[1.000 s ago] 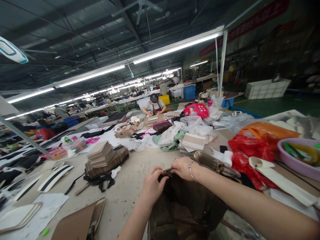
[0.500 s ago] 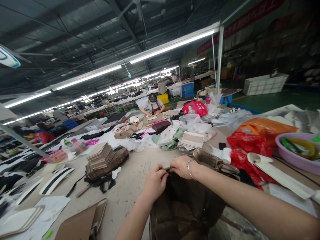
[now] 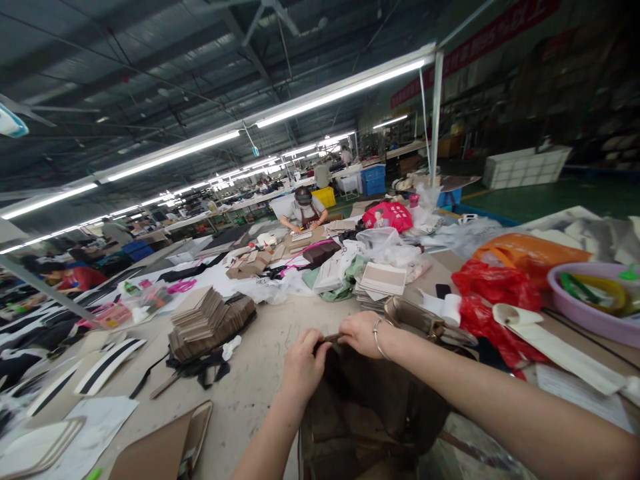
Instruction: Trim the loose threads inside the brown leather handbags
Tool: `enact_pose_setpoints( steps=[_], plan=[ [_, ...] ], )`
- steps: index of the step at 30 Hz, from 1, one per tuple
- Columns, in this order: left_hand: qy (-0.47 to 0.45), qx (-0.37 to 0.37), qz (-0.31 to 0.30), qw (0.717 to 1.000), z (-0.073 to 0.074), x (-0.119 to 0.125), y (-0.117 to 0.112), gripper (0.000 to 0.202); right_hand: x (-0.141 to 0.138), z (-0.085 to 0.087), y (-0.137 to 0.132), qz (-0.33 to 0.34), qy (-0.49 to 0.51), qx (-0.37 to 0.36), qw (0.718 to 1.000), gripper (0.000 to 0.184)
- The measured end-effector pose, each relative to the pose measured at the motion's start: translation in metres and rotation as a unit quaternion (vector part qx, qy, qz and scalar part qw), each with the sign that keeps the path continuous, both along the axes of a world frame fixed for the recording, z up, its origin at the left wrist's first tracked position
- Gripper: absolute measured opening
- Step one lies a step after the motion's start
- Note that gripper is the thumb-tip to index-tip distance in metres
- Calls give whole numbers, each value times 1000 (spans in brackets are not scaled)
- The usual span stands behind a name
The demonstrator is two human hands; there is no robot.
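- The stack of card pieces [image 3: 205, 320] lies well to the left of the hands.
- The left hand [image 3: 305, 367] pinches the top edge of the dark brown bag [image 3: 370, 407], which sits at the near edge of the table [image 3: 260, 387].
- The right hand [image 3: 361, 333] grips the same edge just beside it; close, even pinches should keep the edge taut.

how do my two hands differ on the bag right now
The right hand wears a thin bracelet; the left hand has a bare wrist. The right hand lies farther from the camera; the left hand sits nearer. Both pinch the top edge of the dark brown bag.
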State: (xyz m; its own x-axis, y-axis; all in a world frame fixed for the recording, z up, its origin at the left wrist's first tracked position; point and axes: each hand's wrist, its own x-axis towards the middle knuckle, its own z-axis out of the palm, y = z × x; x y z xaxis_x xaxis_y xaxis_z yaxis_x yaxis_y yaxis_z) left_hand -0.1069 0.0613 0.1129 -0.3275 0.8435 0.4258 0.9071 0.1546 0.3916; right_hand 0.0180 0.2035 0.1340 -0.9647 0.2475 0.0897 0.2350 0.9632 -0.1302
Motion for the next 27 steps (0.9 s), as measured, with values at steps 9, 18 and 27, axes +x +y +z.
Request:
enact_pose_setpoints(
  steps=[9, 18, 27],
  plan=[
    [19, 26, -33, 999, -2, 1, 0, 11, 1, 1, -1, -3, 3, 12, 1000, 33],
    [26, 62, -55, 996, -8, -4, -6, 11, 1, 2, -2, -3, 6, 7, 1000, 33],
    [58, 46, -61, 995, -7, -2, -5, 19, 4, 4, -2, -8, 11, 0, 1000, 30]
  ],
)
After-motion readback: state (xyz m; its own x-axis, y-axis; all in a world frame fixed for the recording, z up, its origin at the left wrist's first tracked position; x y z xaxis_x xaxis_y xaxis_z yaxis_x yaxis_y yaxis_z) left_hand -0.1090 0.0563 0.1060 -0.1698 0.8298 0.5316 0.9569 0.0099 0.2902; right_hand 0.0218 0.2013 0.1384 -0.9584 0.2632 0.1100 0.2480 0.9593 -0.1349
